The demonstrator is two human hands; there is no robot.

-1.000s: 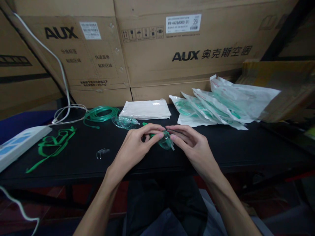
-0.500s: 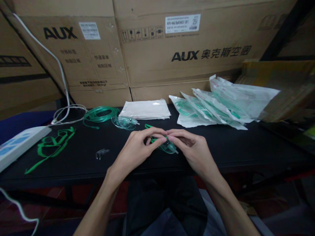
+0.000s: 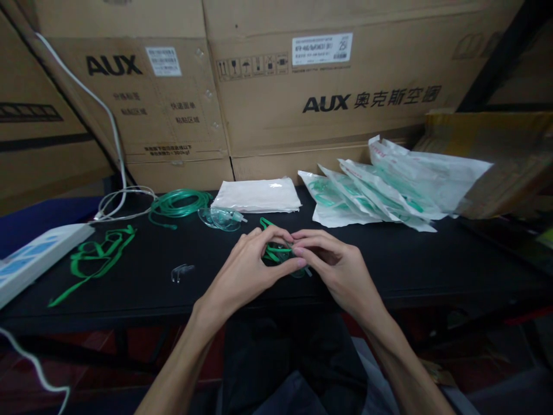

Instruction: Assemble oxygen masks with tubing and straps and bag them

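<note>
My left hand (image 3: pixel 253 262) and my right hand (image 3: pixel 339 265) meet fingertip to fingertip above the near part of the black table. Between them is a clear green-tinted oxygen mask (image 3: pixel 298 271), mostly covered by my fingers. A green elastic strap (image 3: pixel 276 252) loops out beside my left fingers. Both hands are closed on the mask near its strap; the exact pinch point is hidden. Behind them lies a second oxygen mask (image 3: pixel 222 219). To the left sits a small clear plastic piece (image 3: pixel 182 271).
Coiled green tubing (image 3: pixel 181 203) lies by a white packet stack (image 3: pixel 257 196). Several bagged mask sets (image 3: pixel 367 193) lean at the back right. Loose green straps (image 3: pixel 101 253) and a white power strip (image 3: pixel 41 253) are at left. Large cartons (image 3: pixel 263 121) wall off the back.
My left thumb has slid right across the mask, and my fingers have shifted around it. More of the green strap now shows between my hands. The view has tilted slightly.
</note>
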